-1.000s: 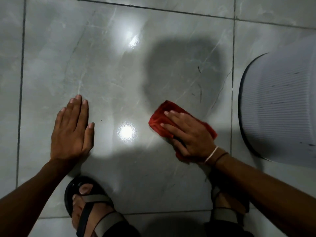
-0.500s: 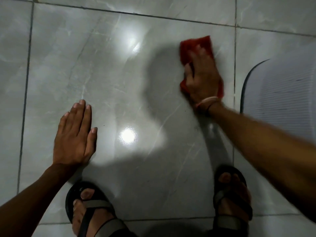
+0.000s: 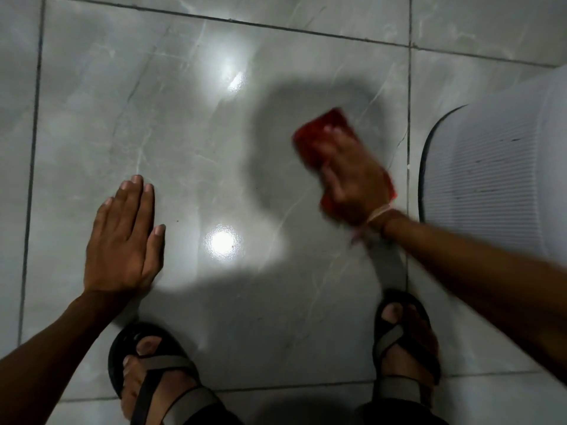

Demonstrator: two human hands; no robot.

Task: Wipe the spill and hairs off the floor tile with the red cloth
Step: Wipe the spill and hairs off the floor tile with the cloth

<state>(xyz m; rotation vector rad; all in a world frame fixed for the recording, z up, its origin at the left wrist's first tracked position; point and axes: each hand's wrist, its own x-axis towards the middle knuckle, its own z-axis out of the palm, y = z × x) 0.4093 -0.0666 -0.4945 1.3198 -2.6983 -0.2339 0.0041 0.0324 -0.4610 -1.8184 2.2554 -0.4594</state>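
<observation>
A glossy grey marbled floor tile (image 3: 190,142) fills the view. My right hand (image 3: 352,179) presses flat on the red cloth (image 3: 319,133) at the tile's right side, both blurred by motion. The cloth sticks out beyond my fingertips and at the wrist side. My left hand (image 3: 122,240) lies flat on the tile at the left, fingers together, holding nothing. No hairs show on the tile around the cloth; a tiny dark speck (image 3: 177,221) lies near my left thumb.
A white ribbed object with a dark rim (image 3: 491,173) stands at the right, close to the cloth. My two sandalled feet (image 3: 153,372) (image 3: 405,342) rest at the tile's near edge. Bright light reflections (image 3: 222,240) gleam mid-tile.
My right hand swept the cloth from the near middle up to the tile's far right, over the hairs, and has now pulled back toward me. The left hand stayed put.
</observation>
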